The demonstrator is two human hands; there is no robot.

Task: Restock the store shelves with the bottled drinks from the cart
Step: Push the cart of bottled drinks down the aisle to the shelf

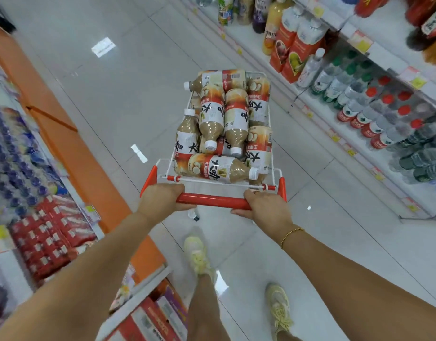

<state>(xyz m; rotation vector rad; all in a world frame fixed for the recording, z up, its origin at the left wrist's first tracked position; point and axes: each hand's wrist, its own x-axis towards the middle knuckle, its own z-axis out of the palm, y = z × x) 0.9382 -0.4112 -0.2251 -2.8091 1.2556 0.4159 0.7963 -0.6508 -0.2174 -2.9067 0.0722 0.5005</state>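
Observation:
A small white wire cart [270, 112] with a red handle bar [213, 201] stands in the aisle ahead of me. It is piled with several large bottles of beige milk tea [212, 114], lying on their sides with white caps and red-and-white labels. My left hand [160, 200] grips the left end of the handle bar. My right hand [265, 205] grips the right end; a gold bead bracelet sits on that wrist.
Drink shelves [364, 77] run along the right, stocked with juice cartons, green-capped and red-capped water bottles. On the left is an orange display base [72, 148] with red and blue packs. White tiled floor [113, 77] stretches ahead. My feet in pale sneakers are below the cart.

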